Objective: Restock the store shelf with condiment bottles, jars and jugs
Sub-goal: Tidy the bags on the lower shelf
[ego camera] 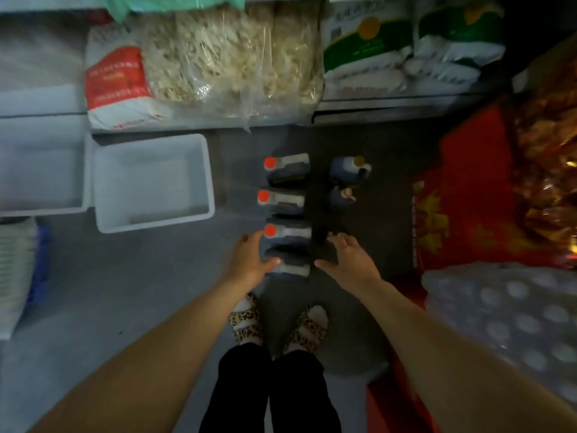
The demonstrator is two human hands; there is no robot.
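Several dark jugs with orange caps stand in a column on the grey floor, the farthest one (287, 168) near the shelf base, then a second (281, 201) and a third (288, 237). The nearest jug (292, 267) sits between my hands. My left hand (249, 260) is at its left side, fingers straight, thumb over its cap end. My right hand (346, 260) hovers just right of it with fingers spread, holding nothing. Two dark bottles with gold caps, a larger one (349, 168) and a smaller one (342, 196), stand to the right of the column.
The low shelf (374, 104) ahead holds bagged goods. Two white tubs, one (153, 182) nearer the jugs and one (40, 176) further out, sit on the floor to the left. A red sack (462, 195) and a wrapped pack of bottles (505, 307) crowd the right. My feet (278, 323) stand just behind the jugs.
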